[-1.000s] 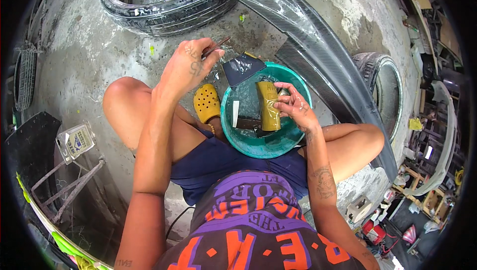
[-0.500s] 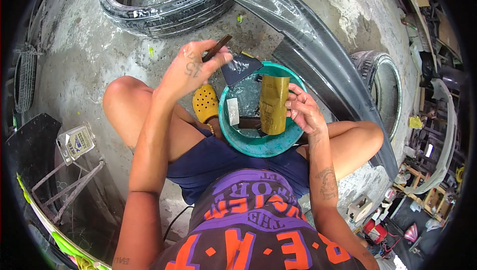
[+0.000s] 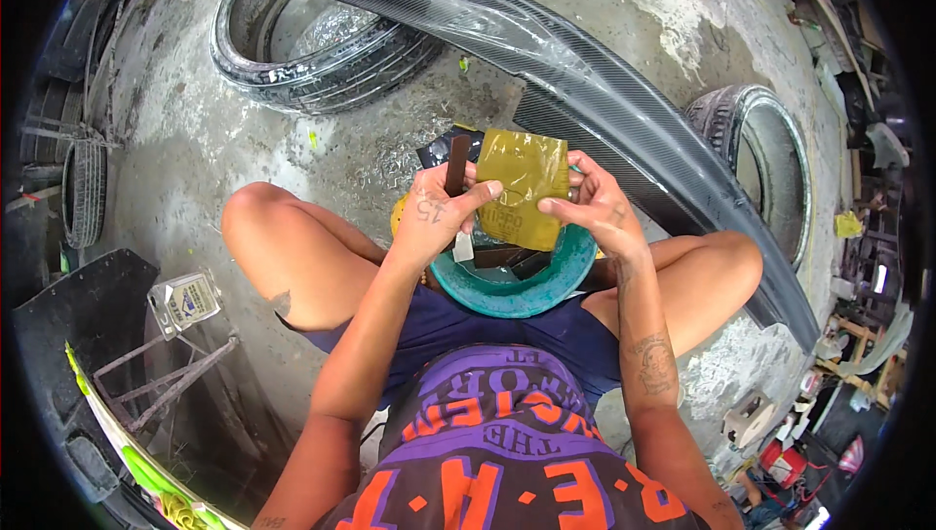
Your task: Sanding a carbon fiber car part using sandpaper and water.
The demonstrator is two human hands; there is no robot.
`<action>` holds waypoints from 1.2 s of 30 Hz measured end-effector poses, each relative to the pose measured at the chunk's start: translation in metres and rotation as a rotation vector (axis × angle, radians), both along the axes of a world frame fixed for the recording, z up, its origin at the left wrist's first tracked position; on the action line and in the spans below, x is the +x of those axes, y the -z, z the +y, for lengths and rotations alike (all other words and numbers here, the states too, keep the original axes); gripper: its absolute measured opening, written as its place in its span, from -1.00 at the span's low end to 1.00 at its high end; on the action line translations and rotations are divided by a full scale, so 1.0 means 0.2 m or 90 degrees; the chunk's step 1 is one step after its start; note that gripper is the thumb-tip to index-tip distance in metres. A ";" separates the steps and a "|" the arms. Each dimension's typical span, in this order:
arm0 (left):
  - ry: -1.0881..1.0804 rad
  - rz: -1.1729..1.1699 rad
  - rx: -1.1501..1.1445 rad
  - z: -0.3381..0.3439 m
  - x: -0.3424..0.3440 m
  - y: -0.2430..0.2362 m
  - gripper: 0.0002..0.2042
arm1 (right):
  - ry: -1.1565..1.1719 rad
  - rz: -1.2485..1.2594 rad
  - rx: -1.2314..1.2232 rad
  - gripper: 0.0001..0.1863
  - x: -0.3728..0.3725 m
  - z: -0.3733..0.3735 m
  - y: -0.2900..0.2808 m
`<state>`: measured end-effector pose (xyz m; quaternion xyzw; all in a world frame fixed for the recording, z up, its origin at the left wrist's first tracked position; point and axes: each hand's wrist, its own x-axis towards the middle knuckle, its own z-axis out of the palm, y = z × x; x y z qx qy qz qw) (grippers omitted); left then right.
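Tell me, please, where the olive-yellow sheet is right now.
In the head view, the olive-yellow sheet is just right of centre, held between the left hand and the right hand, above the teal basin.

The fisheye camera is head-mounted and faces steeply downward over the wearer's shirt (image 3: 507, 432). The left hand (image 3: 439, 206) and right hand (image 3: 606, 213) lie at close range, near view centre; the wide field covers surrounding floor (image 3: 224, 150) and tires (image 3: 336, 86) within a dark rim.
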<state>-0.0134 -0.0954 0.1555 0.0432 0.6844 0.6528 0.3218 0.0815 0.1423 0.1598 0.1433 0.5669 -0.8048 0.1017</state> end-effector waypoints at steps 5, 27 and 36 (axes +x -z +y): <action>0.029 0.156 -0.132 0.01 0.02 -0.05 -0.86 | 0.052 0.102 0.233 -0.78 0.00 0.00 0.11; -0.027 0.149 -0.147 0.08 0.01 -0.12 -0.51 | 0.135 0.010 0.135 -0.84 0.04 -0.01 0.15; 0.281 0.469 -0.336 0.18 0.23 0.49 -0.59 | -0.226 -0.157 0.696 -0.76 -0.05 -0.13 0.73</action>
